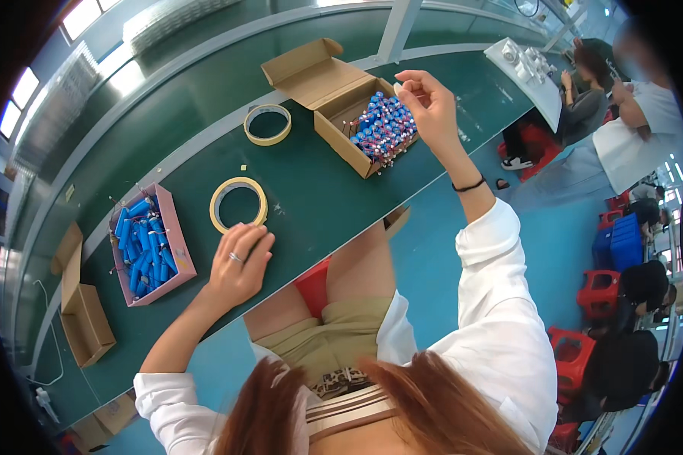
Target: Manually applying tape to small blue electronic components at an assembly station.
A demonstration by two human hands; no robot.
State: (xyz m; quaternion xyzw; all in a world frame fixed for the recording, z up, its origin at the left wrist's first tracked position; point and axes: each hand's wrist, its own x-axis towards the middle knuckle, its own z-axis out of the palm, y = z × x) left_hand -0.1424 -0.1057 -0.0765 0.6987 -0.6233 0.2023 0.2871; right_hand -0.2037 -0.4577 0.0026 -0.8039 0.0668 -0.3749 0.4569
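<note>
My left hand (241,264) rests on the green table with fingers loosely bent, at the near edge of a yellow tape roll (261,203). It does not grip the roll; whether the fingertips touch it is hard to tell. Over the right side of an open cardboard box (343,144), my right hand (435,114) is raised with thumb and forefinger close together. Something small and pale shows at their tips, too small to name. Many small blue cylinders (387,125) with reddish wires and white ends fill that box, some heaped above its near edge.
Another tape roll (279,138) lies farther back. Larger blue wired cylinders (146,246) fill a pink box (176,235) at left, beside an open cardboard box (88,326). Other people sit at right near red stools (598,294), blue crates (622,241) and a white table (542,95).
</note>
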